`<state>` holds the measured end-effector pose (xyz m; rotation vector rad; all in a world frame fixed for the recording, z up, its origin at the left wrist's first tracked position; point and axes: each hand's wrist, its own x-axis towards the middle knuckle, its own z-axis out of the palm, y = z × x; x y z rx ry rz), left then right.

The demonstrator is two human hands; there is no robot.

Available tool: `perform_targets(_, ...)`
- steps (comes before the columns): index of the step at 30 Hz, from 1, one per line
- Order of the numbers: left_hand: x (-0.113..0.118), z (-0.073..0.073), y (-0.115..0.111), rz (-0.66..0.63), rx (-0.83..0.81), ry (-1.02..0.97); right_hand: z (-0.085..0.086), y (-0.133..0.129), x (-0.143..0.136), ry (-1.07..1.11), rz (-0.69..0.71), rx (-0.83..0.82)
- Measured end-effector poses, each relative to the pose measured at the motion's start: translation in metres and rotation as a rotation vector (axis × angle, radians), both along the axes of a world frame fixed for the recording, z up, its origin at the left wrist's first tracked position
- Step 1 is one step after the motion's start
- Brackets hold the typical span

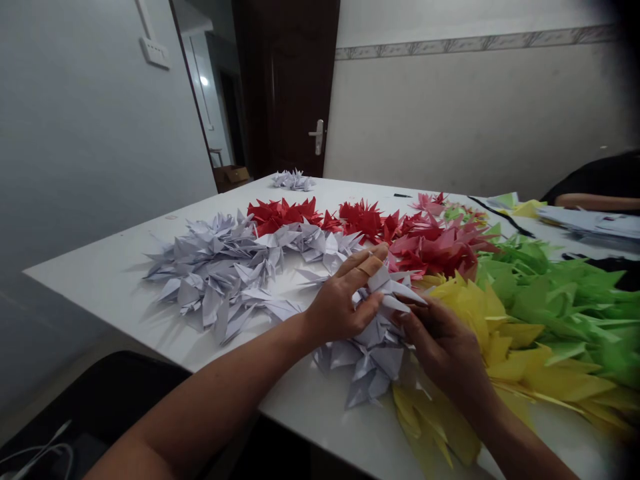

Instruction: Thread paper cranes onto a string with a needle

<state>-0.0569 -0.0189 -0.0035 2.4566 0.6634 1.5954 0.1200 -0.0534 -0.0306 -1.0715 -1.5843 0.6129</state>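
Observation:
Between my hands is a white folded paper crane (395,291), its pointed ends sticking out to the right. My left hand (350,293) pinches it from the left, with a ring on one finger. From the right, my right hand (435,337) grips its pointed end between thumb and fingers. Just below lie more white paper cranes (373,363), partly hidden by my hands. A large heap of white cranes (210,267) spreads to the left. Yellow cranes (470,313) lie beside and under my right wrist.
Red cranes (285,215), pink cranes (440,243) and green cranes (560,293) lie around the white table (100,267). A small white pile (293,180) sits at the far corner. At the right are stacked papers (595,223) and another person's arm (597,202). A black chair (115,400) stands at lower left.

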Motion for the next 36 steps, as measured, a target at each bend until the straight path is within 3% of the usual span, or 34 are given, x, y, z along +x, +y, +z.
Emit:
perform_targets(6, 0.000, 0.000, 0.000, -0.003, 0.004, 0.006, -0.001, -0.001, 0.004, -0.098, -0.028, 0.026)
perform_targets(14, 0.000, -0.004, 0.002, -0.149, -0.007, 0.054, 0.000, -0.002, 0.001, -0.058, -0.035, 0.053)
perform_targets(16, 0.001, -0.004, 0.003, -0.114, -0.103, -0.025, 0.001, -0.003, 0.001, -0.022, -0.046, 0.055)
perform_targets(19, 0.003, -0.002, 0.005, -0.069, -0.434, -0.268, 0.005, -0.005, 0.000, 0.057, -0.077, 0.054)
perform_targets(22, 0.005, 0.004, 0.008, -0.169, -0.762, -0.542, 0.008, -0.005, -0.001, 0.087, -0.081, 0.041)
perform_targets(24, 0.006, 0.007, 0.008, -0.258, -0.877, -0.666, 0.007, -0.003, -0.001, 0.065, -0.066, 0.030)
perform_targets(30, 0.011, 0.006, 0.004, -0.429, -1.008, -0.710, 0.004, -0.002, -0.002, -0.013, -0.033, 0.006)
perform_targets(36, 0.011, 0.002, 0.006, -0.391, -0.990, -0.718, 0.004, -0.002, -0.002, -0.035, -0.046, 0.003)
